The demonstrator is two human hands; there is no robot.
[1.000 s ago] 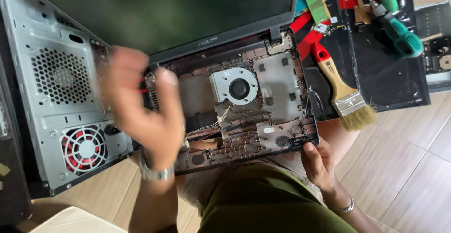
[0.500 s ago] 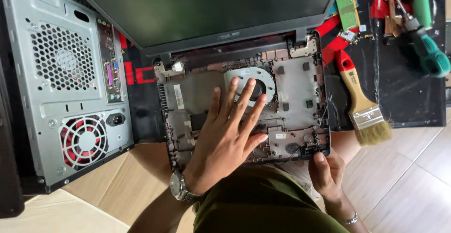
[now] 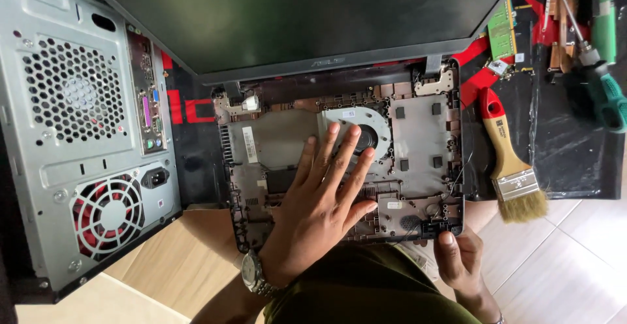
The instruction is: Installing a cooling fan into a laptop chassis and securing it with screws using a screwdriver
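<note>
An opened laptop base (image 3: 418,161), its keyboard cover removed, is seen lying across a person's lap, with the dark screen (image 3: 294,17) folded back and filling the top of the view. The left hand (image 3: 323,203) is laid flat on the middle of the exposed base, palm down and fingers spread, gripping nothing; its fingertips (image 3: 334,129) are rested at the edge of the round cooling fan (image 3: 367,131). A metal wristwatch (image 3: 253,275) is worn on that wrist. The right hand (image 3: 460,259) is placed at the near right corner of the base, its thumb pressed on top of the corner and its fingers curled under the edge, so that the chassis is pinched there.

A grey desktop tower (image 3: 72,134) is stood to the left of the laptop, its perforated rear panel, its port column and a red-bladed fan (image 3: 108,216) turned toward the camera. To the right, a black mat (image 3: 575,167) is spread out; a paintbrush (image 3: 513,167) with a red-capped wooden handle is laid at its left edge, bristles pointing toward the person. A green-handled screwdriver (image 3: 604,92) and a green memory module (image 3: 501,30) are seen further back on the mat, well apart from both hands. A pale wood-pattern floor (image 3: 575,265) is shown beneath.
</note>
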